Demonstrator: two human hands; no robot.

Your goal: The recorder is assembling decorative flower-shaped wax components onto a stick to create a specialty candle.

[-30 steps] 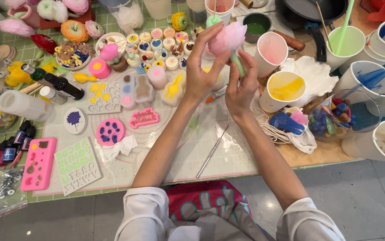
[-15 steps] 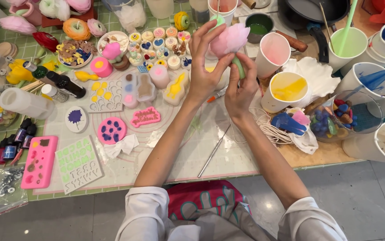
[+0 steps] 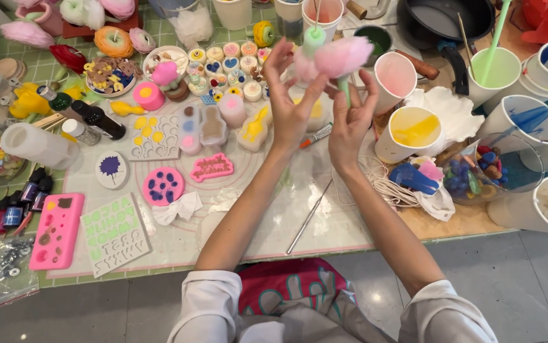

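1. Pink flower-shaped piece (image 3: 344,56) on a green stem (image 3: 345,89), looks like wax; it is held up in the air above the table, between both hands, over the cups.
2. Left hand (image 3: 291,101): fingers spread and curled around the flower's left side, fingertips touching the petals; grasping lightly, not clenched.
3. Right hand (image 3: 349,121): fingers pinched on the green stem just below the bloom, thumb and forefinger closed on it.
4. Progress, as a judgement: the flower looks fully formed with petals in place and stem attached, so the shaping seems mostly done; what is left looks like petal touch-up and setting it down. Hard to tell whether the wax has set.
5. Just beside the hands: pink-lined paper cup (image 3: 394,79), yellow-filled cup (image 3: 413,130), green-lined cup (image 3: 502,73), dark pan (image 3: 445,22).
6. Nearer the person: thin metal rod (image 3: 309,216) lying on a clear mat (image 3: 267,228).
7. Left part: pink silicone mould (image 3: 58,230), pale green letter mould (image 3: 116,234), round pink mould (image 3: 162,186), small dark bottles (image 3: 23,200).
8. Far edge: finished flower candles (image 3: 114,41) and a plate of small heart cups (image 3: 232,63).
9. Surface: crowded worktable with green checked cloth (image 3: 45,63); grey tiled floor (image 3: 528,286) below.
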